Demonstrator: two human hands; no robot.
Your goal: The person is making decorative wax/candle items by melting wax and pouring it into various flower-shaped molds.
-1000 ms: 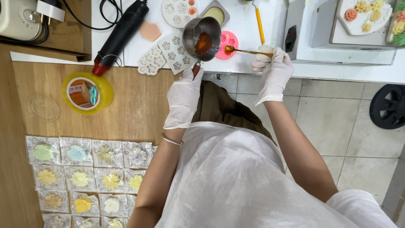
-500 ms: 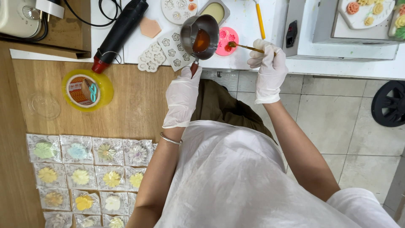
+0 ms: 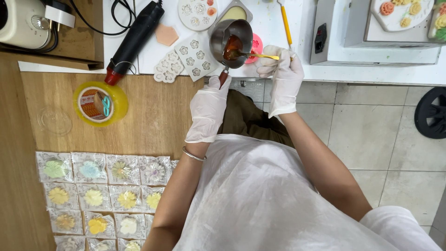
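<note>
Left hand (image 3: 207,108), white glove, closed around the handle of a small metal melting pot (image 3: 231,36). Pot is held just above the white worktop (image 3: 297,56), tilted slightly, with amber-red liquid inside. Handle runs from the pot down toward the person, so the pot's long axis is roughly vertical in the head view, bowl at the far end, hand at the near end.

Right hand (image 3: 283,74), also gloved, pinches a thin yellow-handled stick tool (image 3: 255,56). Tool lies nearly horizontal, tip dipped into the liquid, handle pointing right to the hand. So the right hand is just right of the pot, the left directly below it; both are close, the left the one carrying it.

Pink silicone mould (image 3: 256,45) sits just behind and right of the pot, partly hidden by it. White flower moulds (image 3: 183,58) lie left of the pot, a round one (image 3: 197,11) beyond.

Black heat gun (image 3: 134,39) lies diagonally across the worktop edge. Lower wooden table (image 3: 153,121) holds a yellow tape roll (image 3: 100,104) and rows of bagged flower-shaped pieces (image 3: 102,195). Grey tiled floor (image 3: 371,130) on the right.
</note>
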